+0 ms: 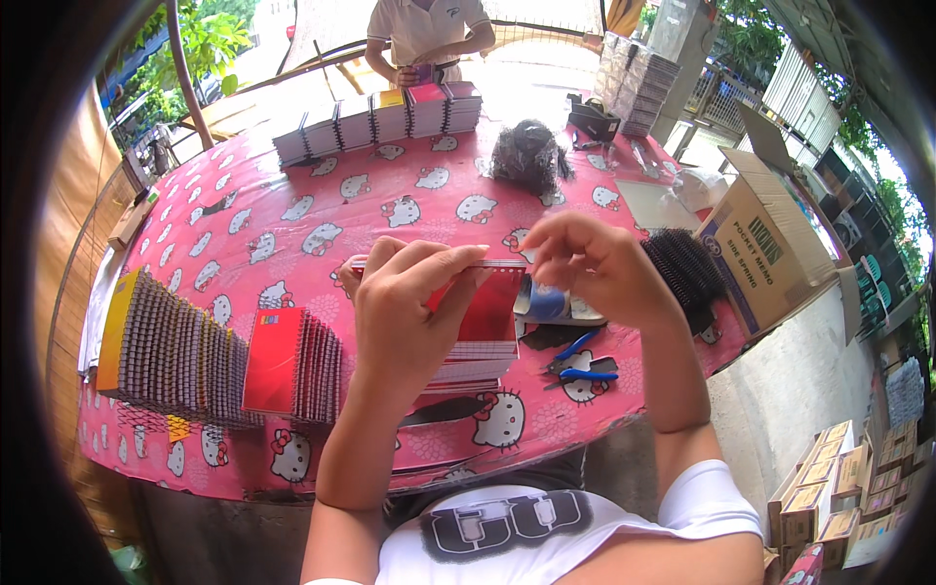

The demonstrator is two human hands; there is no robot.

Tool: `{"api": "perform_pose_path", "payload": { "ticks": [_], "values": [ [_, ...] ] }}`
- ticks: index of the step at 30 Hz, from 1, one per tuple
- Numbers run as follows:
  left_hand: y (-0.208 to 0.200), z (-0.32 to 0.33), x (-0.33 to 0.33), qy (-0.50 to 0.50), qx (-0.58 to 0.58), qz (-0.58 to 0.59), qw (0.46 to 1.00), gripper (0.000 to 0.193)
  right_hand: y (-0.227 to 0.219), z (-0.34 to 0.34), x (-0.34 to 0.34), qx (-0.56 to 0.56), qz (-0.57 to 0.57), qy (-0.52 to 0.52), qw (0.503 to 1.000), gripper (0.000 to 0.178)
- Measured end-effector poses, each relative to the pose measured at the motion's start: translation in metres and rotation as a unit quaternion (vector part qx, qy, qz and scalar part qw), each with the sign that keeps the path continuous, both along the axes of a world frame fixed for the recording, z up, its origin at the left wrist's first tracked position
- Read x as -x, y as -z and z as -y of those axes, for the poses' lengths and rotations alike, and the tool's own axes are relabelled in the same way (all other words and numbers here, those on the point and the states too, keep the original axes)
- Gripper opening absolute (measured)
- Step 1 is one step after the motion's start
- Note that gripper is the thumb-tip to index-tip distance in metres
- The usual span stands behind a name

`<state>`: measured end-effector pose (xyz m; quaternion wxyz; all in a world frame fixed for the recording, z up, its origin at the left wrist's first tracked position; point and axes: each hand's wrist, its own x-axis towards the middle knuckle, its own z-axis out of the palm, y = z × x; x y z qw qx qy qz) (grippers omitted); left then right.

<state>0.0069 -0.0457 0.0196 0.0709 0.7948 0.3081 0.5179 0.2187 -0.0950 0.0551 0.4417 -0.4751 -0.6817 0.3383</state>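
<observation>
My left hand [414, 292] pinches a small red notebook [487, 304], fingers over its top edge, where a row of punched holes shows. White lined sheets [468, 370] are stacked right below it. My right hand [590, 268] is raised just right of the notebook, its fingers loosely bent and apart, with nothing visible in them. Beneath that hand lies a blue and white packet [548, 300], partly covered. Two blue-handled pliers [585, 370] rest nearer to me. A heap of black binding coils [682, 268] sits beyond my right wrist.
Spiral notebooks with a red cover [275, 361] and a yellow cover [122, 327] stand in rows at left. More notebook stacks [390, 117] line the far edge before a person [429, 39]. A wrapped black bundle [526, 156], a tape dispenser [593, 119] and an open carton [770, 244] stand right.
</observation>
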Motion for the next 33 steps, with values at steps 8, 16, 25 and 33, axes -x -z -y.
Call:
{"api": "perform_pose_path", "payload": {
  "ticks": [8, 16, 25, 33],
  "values": [
    [-0.004, 0.005, 0.000, 0.001, 0.023, 0.009, 1.000, 0.016, 0.006, 0.000, -0.001, -0.200, 0.170, 0.106, 0.959, 0.014],
    [-0.003, 0.005, -0.003, 0.000, 0.041, 0.024, 0.999, 0.019, -0.003, 0.000, 0.003, 0.005, 0.061, 0.027, 0.998, 0.012],
    [0.005, 0.001, -0.002, -0.032, -0.006, 0.017, 0.999, 0.020, 0.002, 0.005, 0.022, -0.190, 0.207, 0.100, 0.955, 0.021],
    [0.009, -0.001, -0.002, -0.031, 0.004, 0.017, 0.999, 0.019, 0.004, -0.002, 0.032, -0.235, 0.256, 0.114, 0.931, 0.015]
  ]
}}
